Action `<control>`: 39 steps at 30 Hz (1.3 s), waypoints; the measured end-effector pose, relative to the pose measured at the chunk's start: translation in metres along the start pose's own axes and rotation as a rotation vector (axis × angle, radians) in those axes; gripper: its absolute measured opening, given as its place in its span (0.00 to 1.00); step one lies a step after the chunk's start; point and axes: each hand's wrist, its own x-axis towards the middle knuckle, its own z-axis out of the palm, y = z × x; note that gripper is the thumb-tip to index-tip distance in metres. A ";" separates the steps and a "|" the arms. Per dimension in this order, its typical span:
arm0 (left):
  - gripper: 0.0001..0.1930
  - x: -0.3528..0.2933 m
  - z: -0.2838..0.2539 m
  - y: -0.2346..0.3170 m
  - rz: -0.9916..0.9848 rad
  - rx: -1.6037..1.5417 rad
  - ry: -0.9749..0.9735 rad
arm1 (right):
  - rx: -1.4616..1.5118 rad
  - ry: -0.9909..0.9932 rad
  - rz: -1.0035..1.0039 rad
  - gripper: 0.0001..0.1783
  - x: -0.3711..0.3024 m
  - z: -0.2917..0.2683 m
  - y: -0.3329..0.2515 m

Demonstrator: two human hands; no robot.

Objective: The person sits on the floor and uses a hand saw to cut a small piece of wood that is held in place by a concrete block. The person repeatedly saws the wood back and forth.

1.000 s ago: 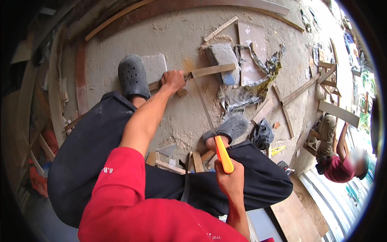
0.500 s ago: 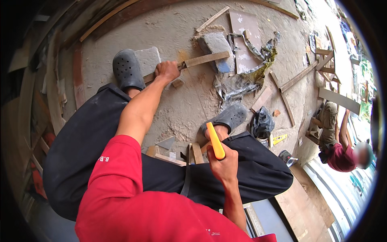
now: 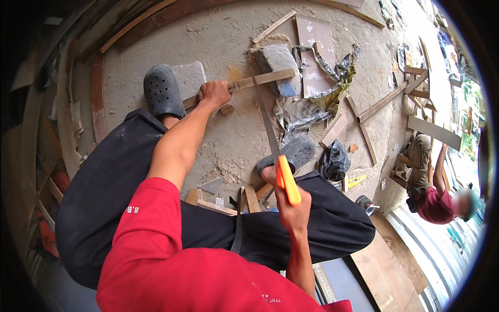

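My left hand (image 3: 214,95) is closed over a wooden strip (image 3: 270,78), pressing it down near its middle. The strip's far right end lies on a grey stone block (image 3: 283,56). In my right hand (image 3: 295,210) is a handsaw with a yellow-orange handle (image 3: 289,182). Its long metal blade (image 3: 269,125) stretches away from me, and the far part meets the strip between my left hand and the stone block. Whether the teeth have cut into the wood is too small to tell.
My clogs stand beside a pale slab (image 3: 191,77) and below crumpled plastic sheeting (image 3: 301,117). Wood offcuts (image 3: 252,199) lie between my legs. A black plastic bag (image 3: 335,160), a can (image 3: 365,203) and planks lie to the right. Another person (image 3: 436,200) holds a board farther right.
My right hand has turned the saw, and its blade now shows, reaching across the strip. Earlier only the handle was plain to see. My left hand stays on the wood.
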 end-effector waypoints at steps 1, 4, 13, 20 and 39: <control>0.14 -0.001 -0.003 0.001 -0.012 0.001 -0.006 | 0.015 0.005 -0.023 0.06 0.010 0.007 0.008; 0.14 -0.002 -0.008 0.001 -0.030 0.003 -0.020 | 0.026 0.011 -0.092 0.06 0.026 0.023 0.023; 0.15 0.009 0.001 -0.017 -0.012 -0.006 -0.009 | -0.056 -0.041 -0.097 0.06 0.050 0.044 0.013; 0.14 0.024 -0.004 -0.034 -0.019 -0.014 -0.004 | -0.102 -0.053 0.019 0.06 0.050 0.050 -0.032; 0.13 0.031 0.008 -0.012 0.007 0.001 -0.025 | -0.160 -0.086 0.069 0.10 0.094 0.057 -0.014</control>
